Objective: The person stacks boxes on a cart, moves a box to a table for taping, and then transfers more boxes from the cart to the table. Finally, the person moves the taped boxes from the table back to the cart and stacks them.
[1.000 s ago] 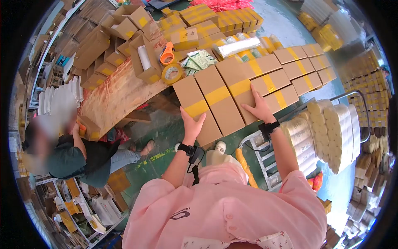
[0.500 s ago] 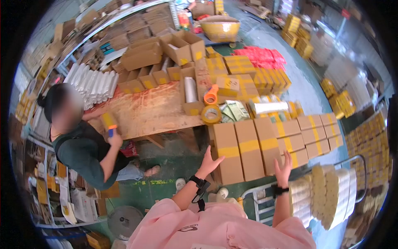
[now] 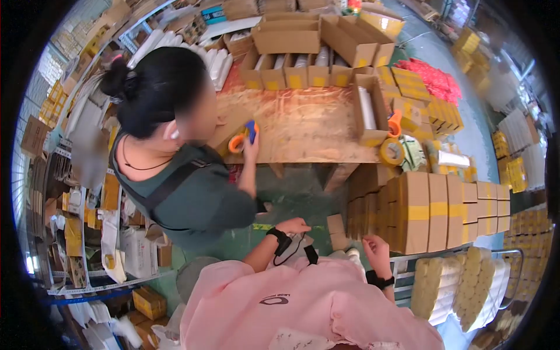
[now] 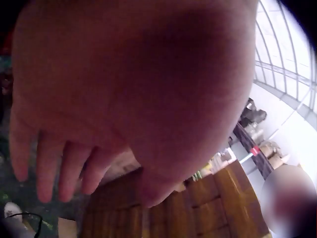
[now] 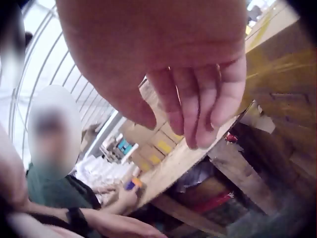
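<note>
My left hand (image 3: 293,226) hangs in front of my body over the green floor, holding nothing; in the left wrist view its fingers (image 4: 72,168) hang loosely. To the right, my right hand (image 3: 376,254) is raised just left of and below the stacked cartons (image 3: 417,210), apart from them and empty. The right wrist view shows its fingers (image 5: 195,104) loosely bent. The cartons, brown with yellow tape bands, stand in a stack by the table's near right corner.
At the left a person (image 3: 181,169) in dark green holds a tape dispenser (image 3: 239,142) at the wooden table (image 3: 303,134). Open cartons (image 3: 286,35) line its back. A trolley rail (image 3: 519,274) and wrapped rolls (image 3: 437,289) stand at the right.
Both hands have come off the cartons and drawn back toward my body. The head view has turned left, bringing the other person nearer the middle.
</note>
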The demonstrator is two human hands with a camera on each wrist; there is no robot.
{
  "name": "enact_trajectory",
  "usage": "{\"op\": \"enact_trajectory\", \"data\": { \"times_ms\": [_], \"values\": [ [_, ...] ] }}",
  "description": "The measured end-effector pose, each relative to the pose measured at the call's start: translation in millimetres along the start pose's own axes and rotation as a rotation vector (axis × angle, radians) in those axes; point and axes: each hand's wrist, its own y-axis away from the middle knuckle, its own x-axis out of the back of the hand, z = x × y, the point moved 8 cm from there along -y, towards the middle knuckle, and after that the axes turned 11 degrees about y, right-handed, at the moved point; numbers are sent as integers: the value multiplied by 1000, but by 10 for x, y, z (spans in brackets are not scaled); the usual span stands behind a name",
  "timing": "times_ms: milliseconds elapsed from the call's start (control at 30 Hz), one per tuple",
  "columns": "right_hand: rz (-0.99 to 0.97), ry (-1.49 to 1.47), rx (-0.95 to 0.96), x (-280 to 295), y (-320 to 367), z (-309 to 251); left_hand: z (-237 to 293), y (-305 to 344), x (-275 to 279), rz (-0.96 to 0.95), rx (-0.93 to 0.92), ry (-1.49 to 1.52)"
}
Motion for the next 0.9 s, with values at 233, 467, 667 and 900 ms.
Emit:
{"op": "enact_trajectory", "data": {
  "times_ms": [233,467,667,900],
  "values": [
    [-302,187,-27,-972,-234,333,-1121,363,562,157,207,-35],
    [-485,349,-96,-1422,-251,1175,-589,1009,462,149,97,-75],
    [-645,228,-230,-1806,-180,2141,-569,907,155,235,4,-86],
    [-791,122,-367,-1758,-119,2191,-1199,1208,-78,313,244,-101]
  ]
}}
